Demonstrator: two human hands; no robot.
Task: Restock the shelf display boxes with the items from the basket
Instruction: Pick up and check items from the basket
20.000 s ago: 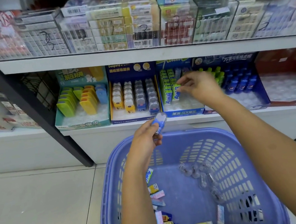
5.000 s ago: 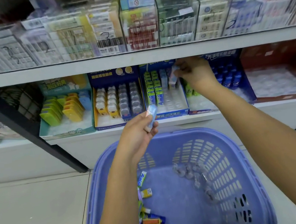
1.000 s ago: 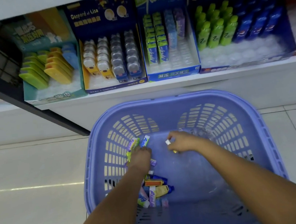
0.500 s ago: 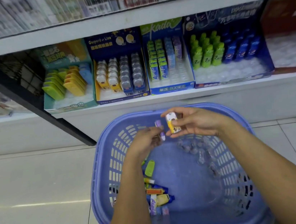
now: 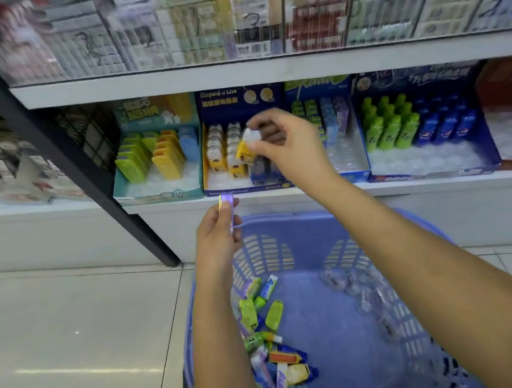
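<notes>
While pinching a yellow-and-white item (image 5: 246, 150) in right hand (image 5: 289, 148) before navy display box (image 5: 223, 101), grips purple pack (image 5: 228, 208) in left hand (image 5: 218, 242) over basket (image 5: 300, 216).

1. Pale glossy floor tiles (image 5: 55, 334) with thin grout lines carry a faint streak of reflected light (image 5: 86, 371).
2. A black post (image 5: 59, 148) slants down to the floor.
3. The upper shelf board (image 5: 264, 70) and the plinth (image 5: 494, 211) under the lower shelf are plain white.

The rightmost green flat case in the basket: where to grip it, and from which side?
Probably pinch the green case across its long edges, from above and from its right: it lies flat, with bare basket floor there and items crowding left.
</notes>
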